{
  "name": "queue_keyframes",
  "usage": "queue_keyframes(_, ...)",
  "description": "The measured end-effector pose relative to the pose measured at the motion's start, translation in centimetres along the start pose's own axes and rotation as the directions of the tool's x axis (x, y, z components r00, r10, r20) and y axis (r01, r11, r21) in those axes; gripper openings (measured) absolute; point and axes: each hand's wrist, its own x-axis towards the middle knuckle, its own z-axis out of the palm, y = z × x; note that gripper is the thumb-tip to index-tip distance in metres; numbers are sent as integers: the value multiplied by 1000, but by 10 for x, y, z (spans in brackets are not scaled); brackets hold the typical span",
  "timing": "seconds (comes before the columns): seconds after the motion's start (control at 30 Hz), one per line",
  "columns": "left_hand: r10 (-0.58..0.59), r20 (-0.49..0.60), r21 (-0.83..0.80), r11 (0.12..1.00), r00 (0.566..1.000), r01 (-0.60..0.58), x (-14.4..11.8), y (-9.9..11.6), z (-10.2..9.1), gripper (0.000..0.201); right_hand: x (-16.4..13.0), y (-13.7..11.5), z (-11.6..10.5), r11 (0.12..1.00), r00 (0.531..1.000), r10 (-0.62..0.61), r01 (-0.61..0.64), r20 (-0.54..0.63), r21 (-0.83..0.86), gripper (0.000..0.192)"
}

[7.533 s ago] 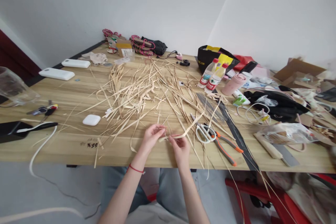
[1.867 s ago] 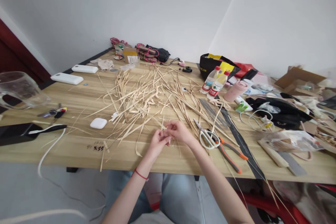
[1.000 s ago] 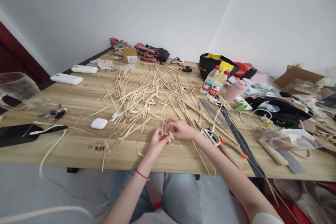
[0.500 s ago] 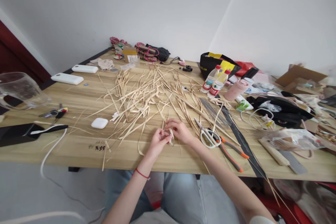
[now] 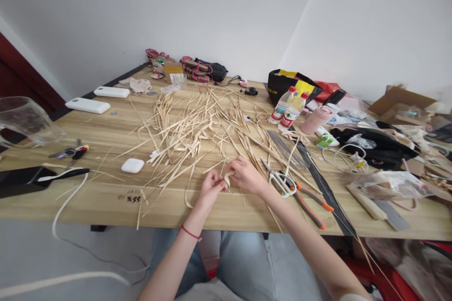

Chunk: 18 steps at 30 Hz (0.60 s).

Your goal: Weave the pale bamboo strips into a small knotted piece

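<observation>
Both my hands meet over the near edge of the wooden table [image 5: 106,197]. My left hand [image 5: 209,189], with a red string at the wrist, pinches a short pale straw strip [image 5: 228,178]. My right hand [image 5: 246,175] grips the same strip from the right, fingers curled over it. Just beyond them spreads a big heap of loose straw strips [image 5: 197,127]. White-handled scissors [image 5: 278,181] lie right of my right hand.
Orange-handled pliers [image 5: 310,204] and a long dark strip [image 5: 319,183] lie to the right. Two bottles [image 5: 287,108], a black bag [image 5: 289,82] and clutter fill the far right. A white earbud case [image 5: 132,165], phone [image 5: 17,179], power banks [image 5: 87,105] and glass jug [image 5: 24,120] sit left.
The long strip held 7.5 s ago has become a short folded piece between my fingers. My hands shifted slightly away from the table edge; my right hand rolled over the piece.
</observation>
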Motion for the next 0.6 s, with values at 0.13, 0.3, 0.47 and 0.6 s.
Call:
queue_keyframes(0.13,11,-5,11,1000,1000,-11,-1,1,2,43,1,-3,-21,998,995,-55,54,78,11,9)
queue_keyframes(0.3,44,-42,33,999,998,-43,-3,2,4,41,-4,-6,-51,974,980,-31,-15,198,225,12)
queue_keyframes(0.47,28,-131,79,997,991,-18,-2,0,2,35,-16,-2,-77,772,935,172,-323,309,547,22)
queue_keyframes(0.6,44,-114,126,992,992,-29,-2,0,1,30,-26,8,-84,520,915,377,-339,146,784,27)
